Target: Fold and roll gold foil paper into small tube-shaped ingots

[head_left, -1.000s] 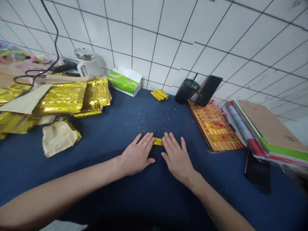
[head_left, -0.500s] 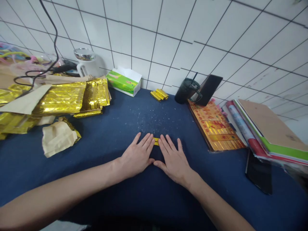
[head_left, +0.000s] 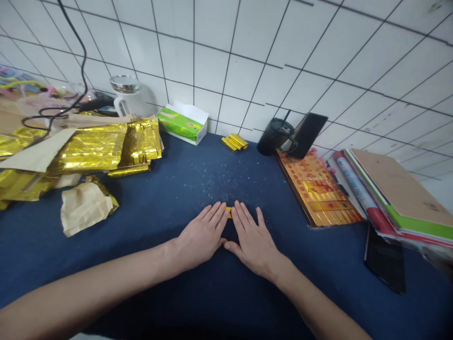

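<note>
Head view over a counter (head_left: 141, 264) draped in navy cloth, below a white tiled wall (head_left: 247, 61). Gold foil sheets (head_left: 88, 153) pile up far left; a tissue box (head_left: 182, 123) and small gold foil bars (head_left: 233, 141) sit along the far edge. The left hand (head_left: 201, 236) and right hand (head_left: 253, 243) lie flat, their fingers (head_left: 216, 215) extended, unclenched. A folded gold foil strip (head_left: 229, 212) lies between them, partly hidden, just beside the fingertips.
</note>
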`<action>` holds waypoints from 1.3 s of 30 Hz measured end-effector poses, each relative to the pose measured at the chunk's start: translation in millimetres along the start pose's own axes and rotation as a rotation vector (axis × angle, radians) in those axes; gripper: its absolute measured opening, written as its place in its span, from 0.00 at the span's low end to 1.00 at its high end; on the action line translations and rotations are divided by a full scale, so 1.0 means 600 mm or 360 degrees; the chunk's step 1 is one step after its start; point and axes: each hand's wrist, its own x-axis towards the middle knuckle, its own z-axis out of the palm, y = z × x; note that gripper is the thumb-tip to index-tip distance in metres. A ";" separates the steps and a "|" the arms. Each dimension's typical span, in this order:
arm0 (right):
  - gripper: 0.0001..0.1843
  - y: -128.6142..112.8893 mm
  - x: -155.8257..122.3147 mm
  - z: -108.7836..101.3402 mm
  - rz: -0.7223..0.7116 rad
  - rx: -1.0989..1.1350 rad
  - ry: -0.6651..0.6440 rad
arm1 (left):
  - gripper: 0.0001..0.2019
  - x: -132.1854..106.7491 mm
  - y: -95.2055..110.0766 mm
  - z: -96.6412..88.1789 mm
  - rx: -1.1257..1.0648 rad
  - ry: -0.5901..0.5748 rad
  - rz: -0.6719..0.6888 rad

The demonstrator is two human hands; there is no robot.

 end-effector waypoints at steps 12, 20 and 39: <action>0.41 -0.001 -0.001 0.001 -0.0002 -0.0021 0.0021 | 0.17 0.014 -0.051 -0.054 -0.0257 0.0052 -0.0344; 0.42 0.000 0.000 0.006 0.0008 -0.0027 0.0030 | 0.18 0.004 -0.032 -0.025 -0.0162 0.0103 -0.0136; 0.41 -0.014 0.006 -0.015 -0.0119 0.0012 0.0024 | 0.31 -0.002 0.016 -0.022 0.0189 -0.0168 -0.0170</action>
